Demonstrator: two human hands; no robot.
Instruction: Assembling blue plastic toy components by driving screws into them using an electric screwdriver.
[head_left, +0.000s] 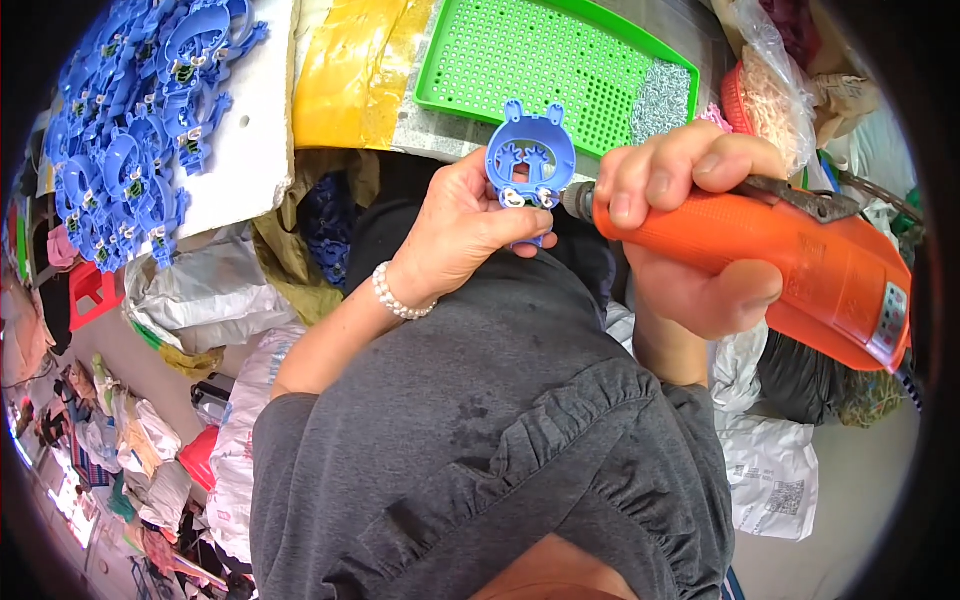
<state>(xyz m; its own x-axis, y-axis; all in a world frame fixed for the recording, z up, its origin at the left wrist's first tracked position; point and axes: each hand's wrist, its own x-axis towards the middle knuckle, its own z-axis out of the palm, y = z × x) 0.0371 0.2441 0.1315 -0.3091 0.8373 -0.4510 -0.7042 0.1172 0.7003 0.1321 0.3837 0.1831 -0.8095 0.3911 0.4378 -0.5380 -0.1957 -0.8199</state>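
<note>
Head camera: worn fisheye, facing down past grey top (pixel 450 420)
Nearness: close above left hand (pixel 452 222) and right hand (pixel 688 168)

Grey floor (pixel 858 490), red plastic stool (pixel 108 294), yellow-covered worktable (pixel 350 85), bright glare (pixel 72 508) lower left

Bright, fairly even light, with glare on the yellow sheet (pixel 350 75) at top, overexposed patches lower left, and curved, black-rimmed fisheye edges.

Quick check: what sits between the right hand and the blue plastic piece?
In the head view, the grey nose of the orange power tool lies between the right hand and the blue plastic piece.
</note>
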